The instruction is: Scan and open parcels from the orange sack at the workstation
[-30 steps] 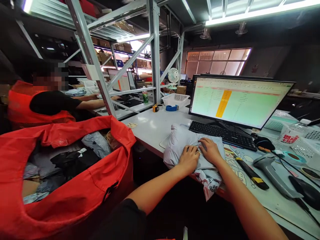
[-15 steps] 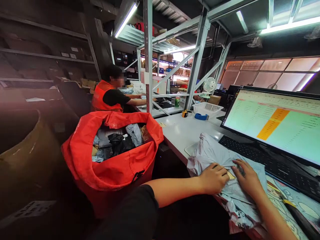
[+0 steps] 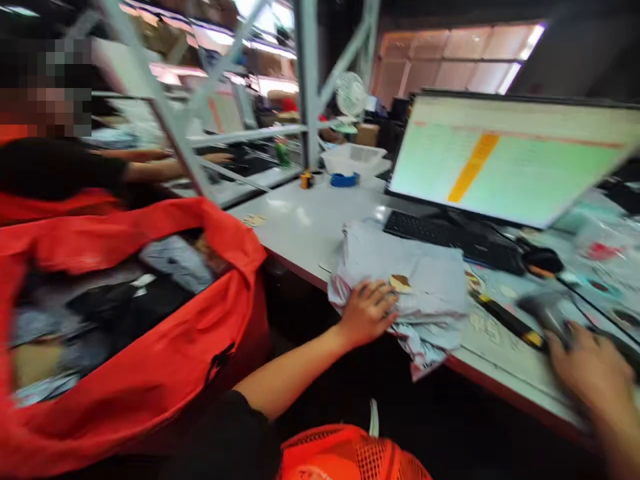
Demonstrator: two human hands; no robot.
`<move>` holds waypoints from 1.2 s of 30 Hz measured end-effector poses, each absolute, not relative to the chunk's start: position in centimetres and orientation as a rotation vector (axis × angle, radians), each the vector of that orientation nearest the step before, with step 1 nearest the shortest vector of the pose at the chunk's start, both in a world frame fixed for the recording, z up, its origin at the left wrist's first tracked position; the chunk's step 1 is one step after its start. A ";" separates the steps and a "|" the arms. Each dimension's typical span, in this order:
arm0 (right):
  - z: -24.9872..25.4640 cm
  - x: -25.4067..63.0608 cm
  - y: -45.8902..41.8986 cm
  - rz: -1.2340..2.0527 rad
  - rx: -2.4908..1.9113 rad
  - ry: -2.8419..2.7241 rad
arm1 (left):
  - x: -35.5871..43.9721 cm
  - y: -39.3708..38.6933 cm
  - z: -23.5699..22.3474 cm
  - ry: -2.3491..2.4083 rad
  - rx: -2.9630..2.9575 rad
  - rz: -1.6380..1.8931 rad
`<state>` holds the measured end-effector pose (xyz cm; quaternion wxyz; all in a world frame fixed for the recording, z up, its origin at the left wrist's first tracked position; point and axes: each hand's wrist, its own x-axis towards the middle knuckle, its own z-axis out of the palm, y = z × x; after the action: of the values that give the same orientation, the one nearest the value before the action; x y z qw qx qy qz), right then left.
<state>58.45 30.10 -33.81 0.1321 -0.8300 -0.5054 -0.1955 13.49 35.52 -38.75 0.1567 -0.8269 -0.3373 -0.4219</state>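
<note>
My left hand (image 3: 369,312) lies flat on a crumpled white plastic mailer bag (image 3: 430,267), fingers stretched out and slightly apart. A small brown and cream patch (image 3: 401,283) shows on the bag beside my fingertips. The bag rests at the desk's front edge, its lower corner hanging over. My right hand (image 3: 590,360), blurred, is at the right with its fingers closed round a grey barcode scanner (image 3: 543,312). Between the bag and the scanner lies a black and yellow utility knife (image 3: 507,321).
A red sack (image 3: 240,293) full of parcels stands left of the desk (image 3: 295,227). Behind the bag are a keyboard (image 3: 450,243) and a monitor (image 3: 500,160). A white basket (image 3: 353,160) and blue tape dispenser (image 3: 345,180) sit farther back. A co-worker (image 3: 55,160) is at far left.
My right hand has left the bag and moved right to the scanner. My left hand has flattened out on the bag, which lies flatter. The view has swung right.
</note>
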 end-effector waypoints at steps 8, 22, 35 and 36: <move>-25.6 54.0 30.4 -0.423 -2.484 -1.438 | 13.8 35.7 -38.5 -0.913 -2.324 -1.372; -29.3 60.3 32.0 -0.654 -2.310 -1.494 | 13.9 36.4 -38.0 -0.824 -2.292 -1.474; -31.6 55.5 33.3 -0.382 -1.916 -2.032 | 14.1 36.3 -38.2 -0.881 -2.288 -1.449; -31.7 54.7 33.5 -0.297 -1.926 -2.132 | 14.0 36.2 -38.2 -0.890 -2.291 -1.447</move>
<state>54.68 33.53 -31.73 0.1263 -0.6614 -0.7322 -0.1019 14.04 36.24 -38.17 0.1444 -0.7948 -0.3089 -0.5020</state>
